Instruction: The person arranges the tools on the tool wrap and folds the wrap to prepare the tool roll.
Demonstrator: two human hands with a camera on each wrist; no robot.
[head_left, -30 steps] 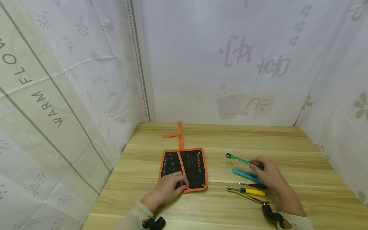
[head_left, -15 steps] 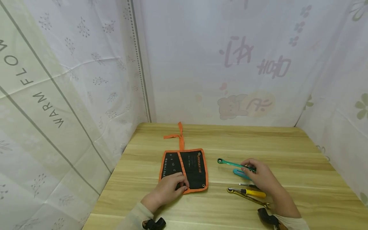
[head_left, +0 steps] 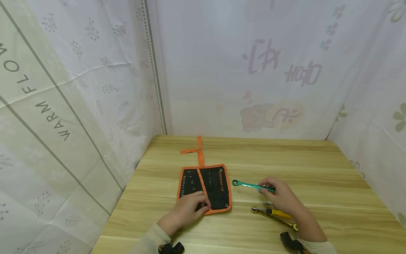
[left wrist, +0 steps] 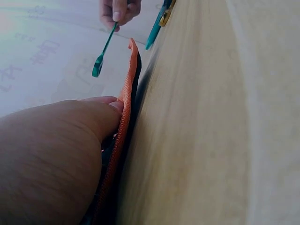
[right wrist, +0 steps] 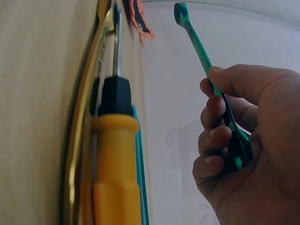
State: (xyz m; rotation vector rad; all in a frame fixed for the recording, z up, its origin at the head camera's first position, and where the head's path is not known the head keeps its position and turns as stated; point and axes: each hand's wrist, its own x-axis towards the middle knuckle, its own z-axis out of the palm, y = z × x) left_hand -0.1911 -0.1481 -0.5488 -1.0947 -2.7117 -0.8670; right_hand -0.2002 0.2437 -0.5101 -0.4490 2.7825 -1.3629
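Note:
A green ratchet wrench (head_left: 248, 184) is gripped in my right hand (head_left: 279, 195), its ring end pointing left. The right wrist view shows my fingers curled round the wrench's shaft (right wrist: 201, 54). On the table lies a black tool pouch (head_left: 217, 190) with orange trim and printed numbers. At its near edge, my left hand (head_left: 190, 208) pinches the orange trim (left wrist: 124, 112) between thumb and finger. The wrench's ring end is just right of the pouch and held above the table. My left hand covers the pouch's lower left part.
Right of the pouch lie a gold ratchet wrench (head_left: 274, 217) and a yellow-handled screwdriver (head_left: 280, 213). A blue-green tool (left wrist: 152, 35) and a dark, thin-shafted one are mostly hidden by my right hand. Orange ties (head_left: 200, 157) extend behind the pouch. Printed curtains (head_left: 222, 88) stand around the table.
My right hand has carried the green wrench left and slightly nearer, toward the pouch. My left hand has stayed at the pouch's edge, which has shifted very slightly right.

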